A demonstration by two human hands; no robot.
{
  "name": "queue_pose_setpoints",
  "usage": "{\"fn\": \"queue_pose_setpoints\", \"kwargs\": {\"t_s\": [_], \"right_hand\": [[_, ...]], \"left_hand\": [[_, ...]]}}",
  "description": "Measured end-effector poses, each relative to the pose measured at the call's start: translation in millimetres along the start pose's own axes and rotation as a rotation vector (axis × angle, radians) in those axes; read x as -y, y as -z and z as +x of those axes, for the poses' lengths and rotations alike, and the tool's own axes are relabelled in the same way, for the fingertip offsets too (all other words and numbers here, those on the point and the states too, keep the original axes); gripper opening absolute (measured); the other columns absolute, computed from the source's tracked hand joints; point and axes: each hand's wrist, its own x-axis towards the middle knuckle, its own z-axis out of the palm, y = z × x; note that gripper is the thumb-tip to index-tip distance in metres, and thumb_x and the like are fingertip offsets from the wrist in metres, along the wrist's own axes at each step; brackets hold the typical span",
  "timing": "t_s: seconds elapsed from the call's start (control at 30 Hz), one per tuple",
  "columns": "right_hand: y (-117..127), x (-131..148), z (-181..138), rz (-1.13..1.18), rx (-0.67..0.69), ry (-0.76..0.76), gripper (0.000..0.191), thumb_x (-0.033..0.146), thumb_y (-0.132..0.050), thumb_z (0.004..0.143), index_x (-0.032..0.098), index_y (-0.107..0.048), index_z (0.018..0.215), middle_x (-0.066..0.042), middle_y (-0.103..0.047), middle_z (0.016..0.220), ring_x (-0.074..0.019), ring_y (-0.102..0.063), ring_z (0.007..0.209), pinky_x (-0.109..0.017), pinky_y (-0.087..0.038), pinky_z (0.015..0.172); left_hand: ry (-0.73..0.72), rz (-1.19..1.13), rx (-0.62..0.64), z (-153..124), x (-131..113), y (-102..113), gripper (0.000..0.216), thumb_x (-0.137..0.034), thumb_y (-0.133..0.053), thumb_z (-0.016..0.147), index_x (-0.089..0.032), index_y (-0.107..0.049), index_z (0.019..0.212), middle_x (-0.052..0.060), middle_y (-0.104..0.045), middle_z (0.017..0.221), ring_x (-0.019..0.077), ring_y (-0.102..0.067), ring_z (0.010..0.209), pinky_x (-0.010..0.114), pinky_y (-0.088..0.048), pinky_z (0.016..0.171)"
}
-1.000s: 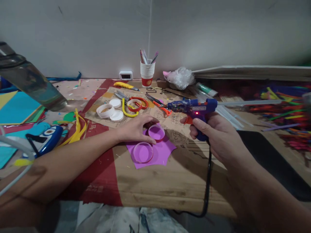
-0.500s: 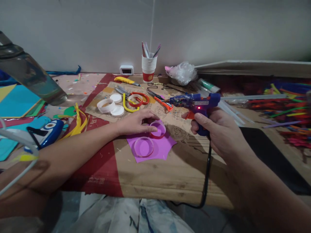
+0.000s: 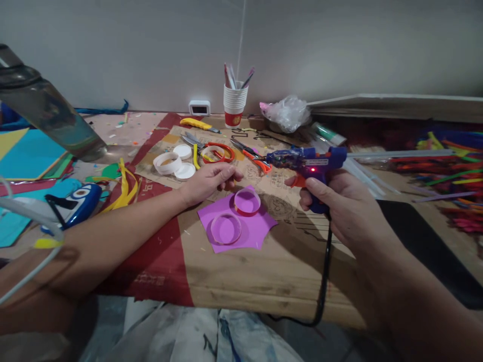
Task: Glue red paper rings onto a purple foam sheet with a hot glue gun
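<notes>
My right hand (image 3: 334, 196) is wrapped round the handle of a blue glue gun (image 3: 313, 160) with an orange trigger and a lit red light. The nozzle points left, and a clear glue stick (image 3: 400, 154) sticks out of the back. My left hand (image 3: 215, 181) hovers with loosely bent fingers, nothing visible in them, just above a purple foam sheet (image 3: 260, 229). On that sheet stand a ring with a red lower edge (image 3: 247, 212) and a pale translucent ring (image 3: 226, 242). A yellow strip (image 3: 195, 157) is partly hidden behind my left hand.
White rings and discs (image 3: 184, 171), orange-handled scissors (image 3: 226, 151) and a yellow cutter (image 3: 195, 123) lie further back. Paper cups (image 3: 236, 103) hold pens. A bottle (image 3: 56, 108) leans at left; pipe cleaners (image 3: 453, 173) pile at right. The gun's black cord (image 3: 323, 281) hangs over the front edge.
My left hand has let go of the red-edged ring and moved up and back from it. The ring stays on the purple sheet. My right hand still holds the glue gun in nearly the same place.
</notes>
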Motion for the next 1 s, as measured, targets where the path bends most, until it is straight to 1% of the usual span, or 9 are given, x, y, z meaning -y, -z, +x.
{"fn": "queue_pose_setpoints", "kwargs": {"t_s": [0.17, 0.27, 0.4, 0.47, 0.53, 0.67, 0.73, 0.83, 1.0], "right_hand": [[-2, 1, 0, -0.011, 0.01, 0.007, 0.03, 0.049, -0.078, 0.082, 0.025, -0.065, 0.094, 0.006, -0.06, 0.066, -0.0104, -0.051, 0.056, -0.023, -0.044, 0.054], [-1, 2, -1, -0.022, 0.019, 0.001, 0.031, 0.05, -0.078, 0.081, 0.025, -0.066, 0.096, 0.006, -0.062, 0.071, -0.0101, -0.051, 0.057, -0.023, -0.045, 0.054], [1, 1, -2, -0.036, 0.011, -0.001, 0.029, 0.048, -0.077, 0.082, 0.026, -0.064, 0.094, 0.006, -0.059, 0.068, -0.0111, -0.05, 0.059, -0.024, -0.045, 0.056], [1, 1, -1, -0.022, 0.006, 0.001, 0.028, 0.047, -0.077, 0.083, 0.026, -0.063, 0.094, 0.006, -0.058, 0.067, -0.0115, -0.05, 0.059, -0.024, -0.045, 0.056], [1, 1, -1, -0.012, 0.003, 0.004, 0.027, 0.046, -0.077, 0.083, 0.026, -0.062, 0.094, 0.006, -0.058, 0.068, -0.0116, -0.05, 0.059, -0.025, -0.045, 0.056], [0, 2, 0, -0.031, 0.012, 0.021, 0.025, 0.045, -0.075, 0.084, 0.025, -0.063, 0.094, 0.005, -0.059, 0.068, -0.0115, -0.05, 0.058, -0.026, -0.044, 0.056], [0, 3, 0, -0.03, 0.024, 0.037, 0.023, 0.044, -0.074, 0.085, 0.025, -0.063, 0.094, 0.006, -0.058, 0.066, -0.0115, -0.049, 0.056, -0.026, -0.043, 0.055], [-2, 5, 0, -0.012, 0.029, 0.047, 0.022, 0.041, -0.074, 0.086, 0.026, -0.063, 0.098, 0.006, -0.059, 0.066, -0.0114, -0.049, 0.056, -0.026, -0.043, 0.055], [-4, 6, 1, 0.001, 0.023, 0.045, 0.024, 0.04, -0.074, 0.085, 0.025, -0.062, 0.098, 0.006, -0.06, 0.066, -0.0116, -0.05, 0.055, -0.026, -0.042, 0.054]], "left_hand": [[0.048, -0.035, 0.011, 1, 2, 0, 0.069, -0.077, -0.055, 0.086, -0.011, -0.072, 0.098, 0.01, -0.074, 0.092, 0.0117, -0.063, 0.072, 0.024, -0.047, 0.062], [0.063, -0.001, 0.043, 0, 0, 0, 0.066, -0.073, -0.05, 0.091, -0.012, -0.071, 0.101, 0.01, -0.074, 0.098, 0.0125, -0.065, 0.076, 0.025, -0.048, 0.066], [-0.038, 0.265, 0.211, 0, -11, 1, 0.047, -0.057, -0.059, 0.093, -0.014, -0.071, 0.108, 0.008, -0.074, 0.107, 0.0173, -0.066, 0.095, 0.029, -0.05, 0.084], [-0.086, 0.397, 0.29, 0, -17, 2, 0.041, -0.05, -0.064, 0.091, -0.016, -0.071, 0.112, 0.007, -0.073, 0.11, 0.019, -0.064, 0.101, 0.031, -0.048, 0.089], [-0.107, 0.458, 0.332, 1, -20, 2, 0.04, -0.048, -0.066, 0.09, -0.016, -0.07, 0.114, 0.007, -0.072, 0.112, 0.0198, -0.064, 0.103, 0.032, -0.048, 0.09], [-0.136, 0.476, 0.388, 2, -24, 3, 0.043, -0.047, -0.071, 0.087, -0.016, -0.069, 0.116, 0.009, -0.071, 0.117, 0.0209, -0.063, 0.109, 0.034, -0.047, 0.097], [-0.141, 0.495, 0.413, 2, -27, 2, 0.045, -0.048, -0.075, 0.084, -0.016, -0.07, 0.117, 0.009, -0.07, 0.118, 0.0215, -0.063, 0.109, 0.034, -0.047, 0.097], [-0.144, 0.548, 0.426, 1, -32, -1, 0.048, -0.048, -0.078, 0.081, -0.017, -0.071, 0.117, 0.009, -0.07, 0.115, 0.0217, -0.064, 0.106, 0.033, -0.048, 0.092], [-0.148, 0.603, 0.433, -1, -39, -9, 0.048, -0.047, -0.078, 0.082, -0.02, -0.071, 0.121, 0.008, -0.07, 0.116, 0.0215, -0.065, 0.105, 0.032, -0.048, 0.092]]}}
